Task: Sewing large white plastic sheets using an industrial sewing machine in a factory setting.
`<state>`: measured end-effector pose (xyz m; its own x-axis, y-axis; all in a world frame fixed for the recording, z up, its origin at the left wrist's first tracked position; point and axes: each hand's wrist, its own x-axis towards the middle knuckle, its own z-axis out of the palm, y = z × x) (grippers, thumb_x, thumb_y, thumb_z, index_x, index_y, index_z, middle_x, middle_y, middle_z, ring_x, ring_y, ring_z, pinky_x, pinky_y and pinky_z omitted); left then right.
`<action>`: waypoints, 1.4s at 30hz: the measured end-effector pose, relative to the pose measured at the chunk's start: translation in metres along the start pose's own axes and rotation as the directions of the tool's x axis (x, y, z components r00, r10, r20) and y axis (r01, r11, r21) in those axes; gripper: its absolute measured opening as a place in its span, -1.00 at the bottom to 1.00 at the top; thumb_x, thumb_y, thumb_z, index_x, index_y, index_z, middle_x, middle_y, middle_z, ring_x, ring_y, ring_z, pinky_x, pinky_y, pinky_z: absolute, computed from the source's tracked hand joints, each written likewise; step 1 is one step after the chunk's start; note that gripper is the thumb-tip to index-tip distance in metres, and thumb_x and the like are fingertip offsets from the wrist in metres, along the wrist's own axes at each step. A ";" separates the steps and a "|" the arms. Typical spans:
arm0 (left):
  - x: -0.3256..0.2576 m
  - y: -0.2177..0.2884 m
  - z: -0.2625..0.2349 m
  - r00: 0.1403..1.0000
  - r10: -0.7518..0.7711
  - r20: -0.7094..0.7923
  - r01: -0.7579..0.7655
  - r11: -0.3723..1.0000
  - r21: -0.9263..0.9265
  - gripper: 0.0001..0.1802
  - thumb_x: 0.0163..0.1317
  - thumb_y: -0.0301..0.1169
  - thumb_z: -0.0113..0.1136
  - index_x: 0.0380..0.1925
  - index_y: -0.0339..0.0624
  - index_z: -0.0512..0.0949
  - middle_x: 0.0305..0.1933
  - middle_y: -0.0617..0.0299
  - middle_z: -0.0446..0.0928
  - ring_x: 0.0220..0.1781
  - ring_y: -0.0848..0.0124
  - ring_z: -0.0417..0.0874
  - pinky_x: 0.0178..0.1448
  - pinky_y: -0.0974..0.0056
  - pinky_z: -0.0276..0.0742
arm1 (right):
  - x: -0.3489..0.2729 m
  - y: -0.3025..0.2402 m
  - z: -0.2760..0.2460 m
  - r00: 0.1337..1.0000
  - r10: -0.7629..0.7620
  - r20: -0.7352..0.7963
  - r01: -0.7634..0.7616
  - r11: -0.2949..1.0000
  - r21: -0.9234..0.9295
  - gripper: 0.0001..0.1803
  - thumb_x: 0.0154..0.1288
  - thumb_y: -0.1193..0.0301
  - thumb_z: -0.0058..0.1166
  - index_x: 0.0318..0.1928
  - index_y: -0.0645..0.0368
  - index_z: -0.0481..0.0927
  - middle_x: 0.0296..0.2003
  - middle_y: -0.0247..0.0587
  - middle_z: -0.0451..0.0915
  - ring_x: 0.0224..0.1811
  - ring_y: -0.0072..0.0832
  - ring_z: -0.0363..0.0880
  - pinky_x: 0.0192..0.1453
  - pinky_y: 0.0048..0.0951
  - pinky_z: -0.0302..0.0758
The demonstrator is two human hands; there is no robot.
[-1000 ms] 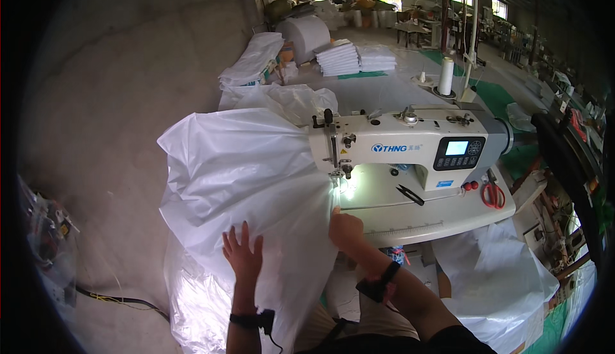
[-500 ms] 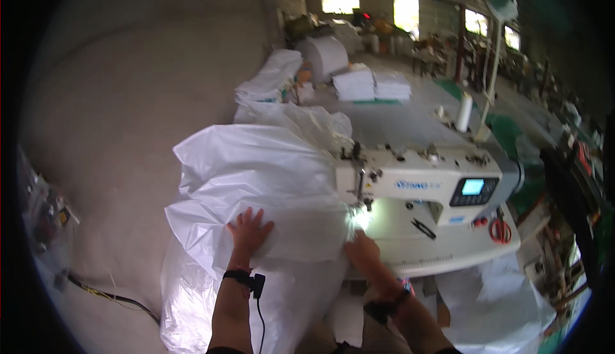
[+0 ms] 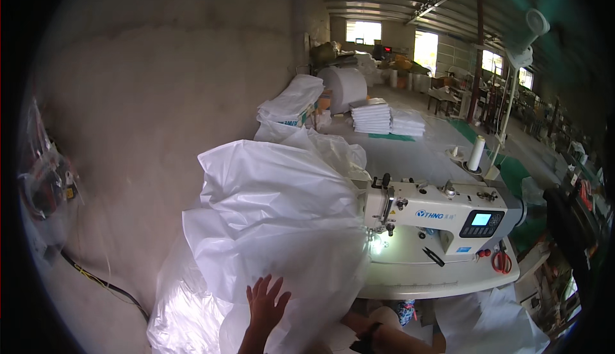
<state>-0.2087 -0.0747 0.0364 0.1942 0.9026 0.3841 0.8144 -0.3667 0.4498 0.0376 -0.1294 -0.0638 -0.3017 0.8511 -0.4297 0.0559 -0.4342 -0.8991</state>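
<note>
A large white plastic sheet [image 3: 275, 187] lies in folds to the left of a white sewing machine [image 3: 435, 213], its right edge by the lit needle area. My left hand [image 3: 264, 306] is over the near part of the sheet, fingers spread and holding nothing. Below the front edge of the machine bed, my right hand [image 3: 354, 321] is at the sheet's right side. Its fingers are hidden, so I cannot tell whether they grip the sheet. Black tweezers [image 3: 434, 256] and red-handled scissors [image 3: 501, 262] lie on the machine bed.
A white thread cone [image 3: 476, 153] stands behind the machine. Farther back are folded white stacks [image 3: 371, 117] and a big white roll [image 3: 346, 88]. A bare wall [image 3: 160, 98] rises at the left, with a black cable [image 3: 106, 285] low along it. White sheeting [image 3: 480, 315] hangs at the lower right.
The view has tilted up. My right hand has come away from the needle area, toward me and below the bed's edge. My left hand has slid nearer to me over the sheet.
</note>
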 end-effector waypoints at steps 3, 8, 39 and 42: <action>-0.010 0.006 -0.033 0.997 0.040 -0.072 -0.039 0.999 0.013 -0.55 0.10 -0.19 0.17 0.01 -0.01 0.46 0.14 0.01 0.32 0.21 0.02 0.27 0.25 -0.26 0.01 | 0.007 -0.044 0.020 0.979 -0.189 0.079 0.202 0.954 -0.221 -0.64 0.27 0.24 -0.11 0.03 0.06 0.43 -0.20 -0.15 0.52 -0.19 -0.38 0.49 -0.19 -0.38 0.41; 0.010 -0.009 -0.045 0.916 0.160 -0.367 -0.076 0.970 0.232 -0.57 0.08 -0.28 0.11 0.01 -0.04 0.46 0.10 0.06 0.34 0.15 0.05 0.30 0.26 -0.22 0.01 | 0.036 -0.098 0.017 0.924 -0.372 0.089 0.370 0.812 -0.451 -0.61 0.26 0.22 -0.11 0.06 0.07 0.41 -0.12 -0.14 0.50 -0.09 -0.35 0.47 -0.07 -0.35 0.39; 0.166 -0.175 0.032 0.921 0.289 0.263 -0.348 0.913 0.214 -0.42 0.12 -0.12 0.01 0.19 0.11 0.28 0.28 0.18 0.25 0.36 0.18 0.12 0.34 -0.21 -0.14 | -0.061 -0.013 0.077 0.940 0.198 0.277 -0.237 0.965 0.114 -0.36 0.12 0.10 0.18 0.10 0.27 0.39 -0.09 -0.15 0.51 -0.01 -0.36 0.44 0.16 -0.39 0.30; 0.159 -0.154 0.019 0.937 0.201 0.287 -0.284 0.915 0.286 -0.41 0.14 -0.07 -0.04 0.20 0.11 0.27 0.28 0.20 0.25 0.36 0.16 0.13 0.33 -0.23 -0.12 | -0.091 0.015 0.049 0.907 0.250 0.340 -0.343 0.906 0.247 -0.31 0.12 0.09 0.17 0.13 0.29 0.33 -0.06 -0.11 0.49 -0.04 -0.37 0.48 0.10 -0.38 0.37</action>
<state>-0.2925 0.1298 0.0128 0.5027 0.8362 0.2192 0.8464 -0.5277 0.0719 0.0191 -0.2283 -0.0341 -0.5832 0.5625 -0.5860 -0.0810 -0.7581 -0.6471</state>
